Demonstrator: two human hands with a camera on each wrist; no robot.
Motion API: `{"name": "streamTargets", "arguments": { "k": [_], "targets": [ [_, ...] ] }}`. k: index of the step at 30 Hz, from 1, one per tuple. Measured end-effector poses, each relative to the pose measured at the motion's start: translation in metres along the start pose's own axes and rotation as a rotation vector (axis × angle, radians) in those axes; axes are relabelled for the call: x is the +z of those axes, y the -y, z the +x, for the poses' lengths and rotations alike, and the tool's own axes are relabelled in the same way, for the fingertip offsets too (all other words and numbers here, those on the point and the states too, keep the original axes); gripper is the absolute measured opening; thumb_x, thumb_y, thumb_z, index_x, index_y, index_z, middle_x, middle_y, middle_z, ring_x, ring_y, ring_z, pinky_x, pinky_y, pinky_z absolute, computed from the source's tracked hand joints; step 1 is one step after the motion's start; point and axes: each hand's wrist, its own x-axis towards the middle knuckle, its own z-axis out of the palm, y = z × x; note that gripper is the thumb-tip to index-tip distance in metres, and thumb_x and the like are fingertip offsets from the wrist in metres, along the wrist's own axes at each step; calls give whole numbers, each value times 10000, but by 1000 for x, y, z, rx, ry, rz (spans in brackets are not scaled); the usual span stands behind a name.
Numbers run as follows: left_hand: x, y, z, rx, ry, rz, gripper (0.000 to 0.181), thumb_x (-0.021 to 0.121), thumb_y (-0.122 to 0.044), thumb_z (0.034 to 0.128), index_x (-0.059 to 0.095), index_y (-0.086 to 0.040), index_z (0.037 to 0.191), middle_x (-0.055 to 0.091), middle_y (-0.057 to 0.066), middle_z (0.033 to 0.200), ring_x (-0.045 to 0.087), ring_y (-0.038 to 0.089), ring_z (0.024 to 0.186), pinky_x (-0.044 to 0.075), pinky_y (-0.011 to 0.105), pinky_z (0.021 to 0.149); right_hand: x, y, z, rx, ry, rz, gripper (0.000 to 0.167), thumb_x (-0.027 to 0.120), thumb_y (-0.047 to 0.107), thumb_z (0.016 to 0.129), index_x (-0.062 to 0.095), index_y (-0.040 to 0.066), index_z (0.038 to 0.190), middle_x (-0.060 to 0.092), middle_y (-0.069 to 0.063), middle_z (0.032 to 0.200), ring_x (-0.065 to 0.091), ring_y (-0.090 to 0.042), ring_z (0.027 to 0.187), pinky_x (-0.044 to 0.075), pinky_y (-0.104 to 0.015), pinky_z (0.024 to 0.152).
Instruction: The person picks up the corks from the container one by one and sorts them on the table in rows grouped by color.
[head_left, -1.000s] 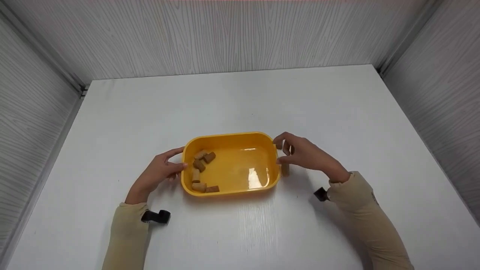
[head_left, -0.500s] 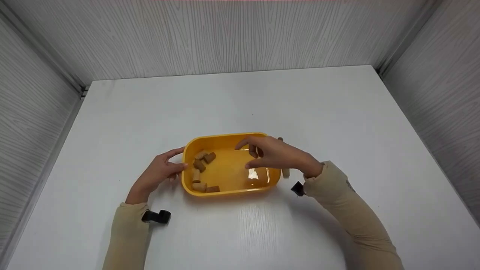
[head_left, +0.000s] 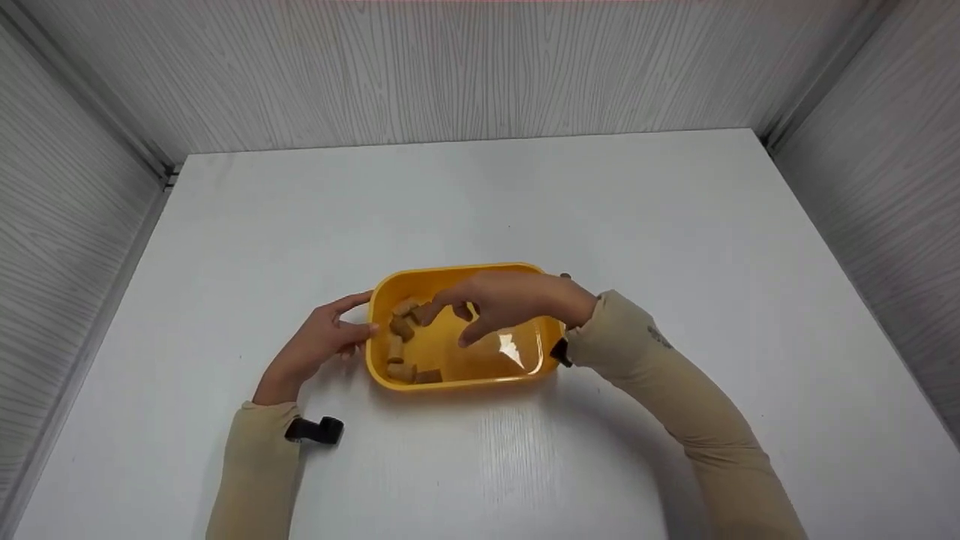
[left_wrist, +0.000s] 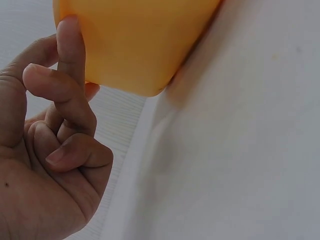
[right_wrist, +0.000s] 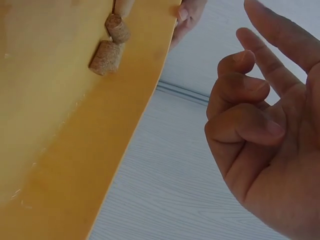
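Corks (head_left: 402, 328) are being contained in a yellow tray (head_left: 472, 385) on a white table (head_left: 420, 480), grouped along its left end and near left corner. The tray's left rim is being pinched by the left hand (head_left: 328, 337), thumb over the edge and fingers behind the outer wall. Nothing is being grasped by the right hand (head_left: 504, 301); it is being held over the tray, index finger and thumb spread apart, other fingers bent. A darker cork (head_left: 421, 313) is being pointed at by the index fingertip; whether it is being touched cannot be told.

A miss is probably being risked: with so wide a gap, a round cork could be rolled off or knocked into its neighbours. A bump is also being courted where the right rim is being overlapped by the black wrist mount (head_left: 561, 352); the tray could be shoved if the left pinch were loosened.
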Motion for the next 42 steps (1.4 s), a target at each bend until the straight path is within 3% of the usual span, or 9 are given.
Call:
{"name": "streamTargets", "arguments": {
  "k": [6, 12, 16, 22, 31, 39, 42],
  "targets": [
    [1, -1, -2, -5, 3, -6, 698, 689, -328, 893, 373, -156, 1490, 527, -51, 601, 450, 104, 535, 432, 219, 562, -2, -8, 20, -5, 73, 36, 467, 703, 153, 885, 578, 214, 1330, 610, 22, 1188, 535, -226, 996, 443, -299, 819],
    [-1, 3, -6, -16, -8, -9, 711, 688, -347, 890, 361, -173, 1498, 510, -61, 605, 453, 112, 555, 431, 225, 573, 9, -17, 47, -31, 135, 97, 471, 677, 95, 896, 577, 225, 1338, 590, 16, 1329, 533, -268, 1079, 438, -312, 886],
    [-2, 8, -6, 6, -10, -37, 696, 688, -319, 894, 372, -145, 1490, 514, -69, 583, 450, 111, 551, 419, 222, 560, 21, -22, 59, 13, 172, 86, 451, 647, 93, 914, 564, 243, 1332, 595, -31, 1273, 520, -208, 1032, 440, -276, 841],
    [-2, 14, -7, 5, -14, -53, 678, 684, -284, 901, 376, -124, 1485, 497, -77, 549, 439, 109, 530, 417, 214, 547, 36, -29, 73, 62, 235, 102, 391, 611, 78, 924, 621, 270, 1265, 548, 3, 1254, 486, -164, 1005, 416, -252, 854],
    [-5, 13, -9, -7, -25, -52, 679, 686, -282, 899, 377, -133, 1485, 482, -76, 544, 429, 97, 510, 409, 216, 541, 46, -27, 84, 182, 348, 99, 378, 663, 176, 915, 639, 435, 1189, 485, 0, 1133, 432, -165, 1085, 360, -311, 887],
    [-5, 11, -12, 4, -19, -64, 680, 693, -292, 893, 388, -135, 1479, 491, -74, 552, 430, 101, 519, 411, 219, 542, 51, -29, 92, 171, 397, 71, 387, 670, 176, 910, 621, 412, 1213, 431, -14, 960, 443, -158, 954, 355, -289, 777],
    [-5, 11, -12, 13, -15, -67, 678, 688, -283, 898, 381, -127, 1482, 500, -74, 554, 431, 92, 514, 413, 217, 540, 51, -29, 92, 183, 381, 67, 415, 655, 157, 920, 603, 408, 1246, 456, -3, 999, 449, -153, 972, 373, -275, 802]
  ]
}}
